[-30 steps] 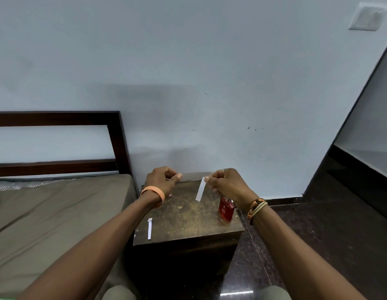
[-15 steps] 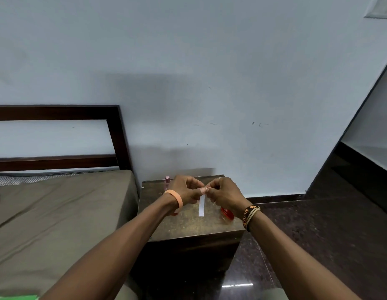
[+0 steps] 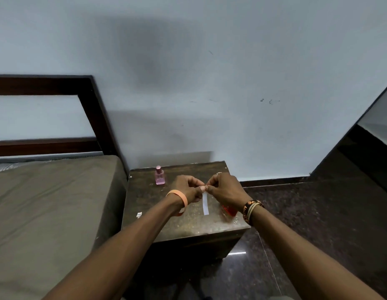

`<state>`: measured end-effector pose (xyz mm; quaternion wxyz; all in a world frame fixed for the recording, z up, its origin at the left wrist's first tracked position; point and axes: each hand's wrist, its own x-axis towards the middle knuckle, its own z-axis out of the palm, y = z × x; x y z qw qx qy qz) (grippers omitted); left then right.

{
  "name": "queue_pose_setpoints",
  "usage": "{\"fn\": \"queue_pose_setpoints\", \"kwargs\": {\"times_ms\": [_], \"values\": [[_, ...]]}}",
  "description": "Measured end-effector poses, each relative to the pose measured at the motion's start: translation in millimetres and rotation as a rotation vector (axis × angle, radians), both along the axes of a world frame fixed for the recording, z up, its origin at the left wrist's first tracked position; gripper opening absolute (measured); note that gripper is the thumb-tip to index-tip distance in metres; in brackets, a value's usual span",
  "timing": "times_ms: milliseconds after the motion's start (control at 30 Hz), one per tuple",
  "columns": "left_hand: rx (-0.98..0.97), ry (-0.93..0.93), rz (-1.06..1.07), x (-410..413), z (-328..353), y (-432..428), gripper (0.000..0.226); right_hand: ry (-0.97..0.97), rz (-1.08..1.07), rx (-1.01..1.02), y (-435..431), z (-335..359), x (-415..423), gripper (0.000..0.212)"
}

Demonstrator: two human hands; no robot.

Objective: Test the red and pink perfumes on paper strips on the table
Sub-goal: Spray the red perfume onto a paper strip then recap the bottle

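Note:
Above the small dark wooden table (image 3: 184, 226), my left hand (image 3: 188, 188) and my right hand (image 3: 225, 190) meet and both pinch the top end of a white paper strip (image 3: 205, 203), which hangs straight down. The pink perfume bottle (image 3: 159, 176) stands upright at the table's back left, clear of both hands. The red perfume bottle (image 3: 229, 210) sits near the right edge, mostly hidden under my right wrist. A second paper strip (image 3: 139, 214) lies at the table's left edge, largely covered by my left forearm.
A bed with an olive sheet (image 3: 47, 213) and a dark wooden headboard (image 3: 95, 109) adjoins the table on the left. A pale wall (image 3: 210, 83) rises right behind the table. Dark polished floor (image 3: 307, 224) spreads to the right.
My left hand has moved right and joined my right hand at the top of the strip. The strip now hangs vertically. The pink bottle, earlier hidden behind my left hand, has come into view.

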<state>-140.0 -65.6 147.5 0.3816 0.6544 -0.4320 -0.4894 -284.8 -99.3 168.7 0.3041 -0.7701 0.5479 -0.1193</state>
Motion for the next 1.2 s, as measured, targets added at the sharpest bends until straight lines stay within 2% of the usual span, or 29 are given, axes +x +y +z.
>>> {"fn": "queue_pose_setpoints", "kwargs": {"times_ms": [133, 367, 500, 767, 933, 1200], "values": [[0.032, 0.013, 0.012, -1.4, -25.0, -36.8, 0.004, 0.092, 0.033, -0.010, -38.9, -21.5, 1.6, 0.010], [0.035, -0.046, 0.023, -4.3, -61.2, -94.3, 0.004, 0.186, 0.112, -0.001, -103.4, -58.3, 4.9, 0.018], [0.028, -0.086, -0.009, -5.8, -86.5, -121.3, 0.014, 0.199, 0.137, 0.029, -130.4, -77.5, 1.7, 0.016], [-0.042, -0.222, -0.003, -16.2, -127.2, -158.2, 0.018, 0.222, 0.122, 0.057, -170.1, -113.9, -6.3, 0.014], [-0.104, -0.290, -0.036, -19.1, -145.0, -174.9, 0.007, 0.197, 0.073, 0.058, -187.4, -135.8, -8.8, 0.011], [-0.113, -0.425, -0.034, -18.1, -174.9, -191.5, 0.012, 0.185, 0.040, 0.047, -200.5, -165.7, -4.6, 0.013]]}}
